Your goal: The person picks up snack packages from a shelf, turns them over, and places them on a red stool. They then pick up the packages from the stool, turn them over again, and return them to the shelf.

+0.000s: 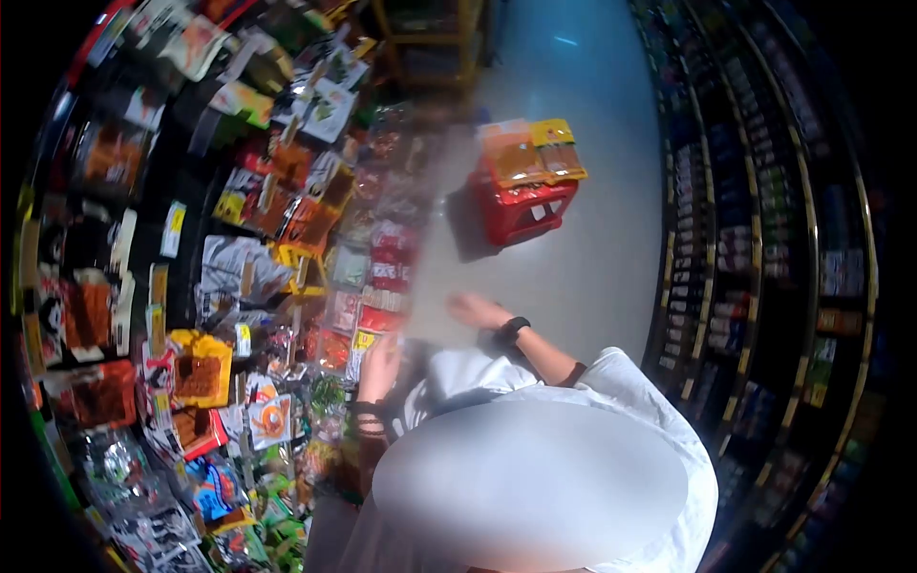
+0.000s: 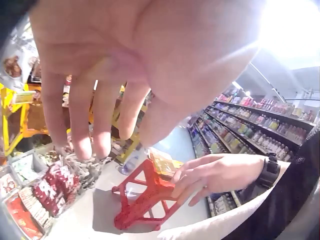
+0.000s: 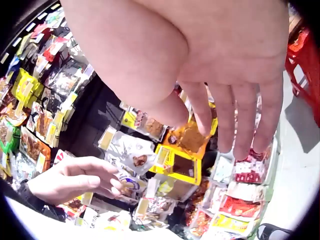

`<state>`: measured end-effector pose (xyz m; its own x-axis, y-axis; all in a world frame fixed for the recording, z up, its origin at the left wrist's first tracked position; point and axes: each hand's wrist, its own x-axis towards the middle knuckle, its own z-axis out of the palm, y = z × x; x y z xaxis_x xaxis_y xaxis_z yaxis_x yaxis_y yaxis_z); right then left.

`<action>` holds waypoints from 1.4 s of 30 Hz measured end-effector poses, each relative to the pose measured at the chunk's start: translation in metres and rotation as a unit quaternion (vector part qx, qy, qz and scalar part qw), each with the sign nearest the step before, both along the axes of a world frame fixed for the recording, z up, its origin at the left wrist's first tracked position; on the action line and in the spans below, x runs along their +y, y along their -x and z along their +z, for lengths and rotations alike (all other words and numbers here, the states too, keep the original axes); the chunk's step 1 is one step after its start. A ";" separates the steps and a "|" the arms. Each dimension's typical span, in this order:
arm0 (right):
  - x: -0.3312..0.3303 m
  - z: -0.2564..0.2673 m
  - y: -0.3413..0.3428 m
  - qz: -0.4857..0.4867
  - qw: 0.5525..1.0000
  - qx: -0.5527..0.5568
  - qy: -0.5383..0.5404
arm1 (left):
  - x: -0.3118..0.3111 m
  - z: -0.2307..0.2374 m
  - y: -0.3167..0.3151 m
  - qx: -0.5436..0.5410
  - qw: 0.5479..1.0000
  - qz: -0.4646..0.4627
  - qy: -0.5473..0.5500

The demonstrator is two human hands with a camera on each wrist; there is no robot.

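My left hand (image 1: pixel 380 368) is beside the low bins of small packets, holding nothing. In the left wrist view its fingers (image 2: pixel 82 120) extend loosely, with the palm facing the camera. Over the aisle floor, my right hand (image 1: pixel 478 310) is also bare; its fingers (image 3: pixel 245 115) hang straight in the right wrist view. Red packets (image 3: pixel 240 205) lie in the bins between the two hands in that view. A yellow snack pack (image 3: pixel 177 165) with a dark window stands on the rack behind the bins.
Hanging snack bags (image 1: pixel 196 368) fill the rack on the left. Farther up the aisle is a red plastic stool (image 1: pixel 521 224) with orange and yellow packs (image 1: pixel 535 158) on top. Shelves of bottles and jars (image 1: pixel 688 239) line the right side.
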<state>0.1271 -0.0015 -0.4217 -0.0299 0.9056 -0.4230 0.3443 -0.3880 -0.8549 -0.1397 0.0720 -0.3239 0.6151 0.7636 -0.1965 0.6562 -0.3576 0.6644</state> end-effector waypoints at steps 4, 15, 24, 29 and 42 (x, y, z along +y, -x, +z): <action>-0.067 -0.037 -0.043 -0.141 0.989 0.033 -0.025 | -0.005 -0.016 -0.061 0.020 0.996 -0.090 -0.012; -0.238 -0.147 -0.105 -0.515 0.843 0.042 0.146 | 0.028 -0.029 -0.179 0.063 0.951 -0.301 -0.016; -0.254 -0.204 -0.085 -0.459 0.850 -0.024 0.258 | 0.081 -0.065 -0.252 0.037 0.961 -0.269 0.047; -0.166 -0.161 -0.175 -0.404 0.862 0.047 0.302 | 0.127 -0.052 -0.287 0.086 0.960 -0.266 0.035; 0.095 -0.091 -0.344 -0.298 0.941 0.042 0.155 | 0.208 -0.141 -0.334 -0.009 0.973 -0.087 0.214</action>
